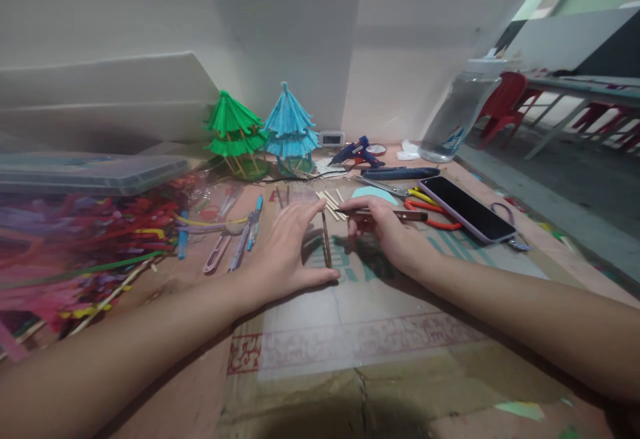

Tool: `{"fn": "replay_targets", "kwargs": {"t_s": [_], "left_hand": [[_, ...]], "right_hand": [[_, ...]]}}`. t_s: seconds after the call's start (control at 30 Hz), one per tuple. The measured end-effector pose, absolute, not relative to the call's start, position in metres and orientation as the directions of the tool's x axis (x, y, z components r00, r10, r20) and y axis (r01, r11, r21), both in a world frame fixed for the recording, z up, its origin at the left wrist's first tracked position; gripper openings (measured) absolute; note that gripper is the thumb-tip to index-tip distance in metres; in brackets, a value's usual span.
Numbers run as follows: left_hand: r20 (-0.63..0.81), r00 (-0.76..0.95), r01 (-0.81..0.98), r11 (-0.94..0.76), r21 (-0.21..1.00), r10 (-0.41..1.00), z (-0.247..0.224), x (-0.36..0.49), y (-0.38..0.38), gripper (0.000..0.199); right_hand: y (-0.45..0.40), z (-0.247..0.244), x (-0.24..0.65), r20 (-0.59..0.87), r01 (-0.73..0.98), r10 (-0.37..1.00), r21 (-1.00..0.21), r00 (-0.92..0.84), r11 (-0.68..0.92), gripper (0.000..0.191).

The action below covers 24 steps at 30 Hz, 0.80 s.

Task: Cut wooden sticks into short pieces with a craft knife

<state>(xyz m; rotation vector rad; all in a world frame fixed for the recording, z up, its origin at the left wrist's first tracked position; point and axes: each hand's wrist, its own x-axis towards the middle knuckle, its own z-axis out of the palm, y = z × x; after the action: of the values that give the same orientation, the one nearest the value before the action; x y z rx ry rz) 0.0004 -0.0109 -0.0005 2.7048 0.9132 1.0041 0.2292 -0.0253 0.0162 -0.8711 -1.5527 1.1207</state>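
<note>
My left hand [283, 246] grips a thin brown stick [327, 242] by its two ends, between the forefinger and the thumb. In my right hand [387, 229] is a dark brown marker pen [413, 215], its tip pointing left, close to the stick's upper end. Several pale wooden sticks [331, 203] lie just beyond my hands, beside a light blue paper disc [374, 195]. Under both hands is a flat cardboard sheet [320, 352] with a clear covering. Farther back stand a green tiered paper umbrella-like model [235, 122] and a light blue one [289, 122].
At the left, a bin of colourful scraps [100, 246] has a plastic lid above it. Pens and a pink cutter [217, 254] lie nearby. A blue glue gun [357, 152], orange-handled tool [435, 223], phone [467, 209] and clear bottle [460, 112] occupy the back and right.
</note>
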Motion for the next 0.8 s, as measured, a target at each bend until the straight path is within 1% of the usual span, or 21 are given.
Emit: {"fn": "replay_targets", "kwargs": {"t_s": [0.03, 0.1, 0.17, 0.23, 0.33, 0.43, 0.53, 0.6, 0.7, 0.8], "left_hand": [[0.548, 0.598, 0.506, -0.806, 0.307, 0.584, -0.001, 0.0, -0.011, 0.111], [0.542, 0.602, 0.51, -0.805, 0.304, 0.587, -0.002, 0.0, -0.01, 0.112], [0.545, 0.612, 0.509, -0.813, 0.284, 0.573, -0.002, 0.0, -0.01, 0.113], [0.548, 0.624, 0.513, -0.821, 0.251, 0.557, -0.003, 0.0, -0.01, 0.112], [0.539, 0.634, 0.527, -0.82, 0.224, 0.555, -0.003, -0.001, -0.009, 0.111], [0.526, 0.635, 0.535, -0.814, 0.227, 0.565, -0.004, -0.001, -0.008, 0.111], [0.527, 0.629, 0.541, -0.808, 0.231, 0.572, -0.007, -0.001, -0.009, 0.108], [0.527, 0.617, 0.553, -0.798, 0.238, 0.585, -0.008, -0.001, -0.008, 0.108], [0.5, 0.581, 0.607, -0.751, 0.261, 0.642, -0.002, -0.005, 0.0, 0.104], [0.422, 0.541, 0.693, -0.67, 0.266, 0.727, 0.011, -0.019, 0.022, 0.088]], "right_hand": [[-0.028, 0.018, 0.229, 0.304, 0.04, 0.915, -0.945, -0.264, 0.326, 0.03], [-0.033, 0.021, 0.226, 0.243, 0.071, 0.917, -0.958, -0.316, 0.278, 0.016], [-0.037, 0.022, 0.223, 0.171, 0.093, 0.913, -0.971, -0.37, 0.219, 0.009], [-0.037, 0.021, 0.222, 0.125, 0.119, 0.913, -0.976, -0.389, 0.184, 0.012], [-0.033, 0.018, 0.221, 0.097, 0.14, 0.92, -0.977, -0.38, 0.161, 0.015], [-0.032, 0.017, 0.221, 0.096, 0.143, 0.921, -0.977, -0.378, 0.161, 0.014], [-0.034, 0.019, 0.221, 0.075, 0.146, 0.906, -0.978, -0.417, 0.148, 0.015], [-0.034, 0.02, 0.221, 0.074, 0.121, 0.903, -0.983, -0.424, 0.137, 0.017], [-0.031, 0.022, 0.224, 0.118, 0.061, 0.944, -0.988, -0.31, 0.143, 0.02], [-0.022, 0.02, 0.225, 0.117, -0.013, 0.973, -0.993, -0.198, 0.117, 0.02]]}}
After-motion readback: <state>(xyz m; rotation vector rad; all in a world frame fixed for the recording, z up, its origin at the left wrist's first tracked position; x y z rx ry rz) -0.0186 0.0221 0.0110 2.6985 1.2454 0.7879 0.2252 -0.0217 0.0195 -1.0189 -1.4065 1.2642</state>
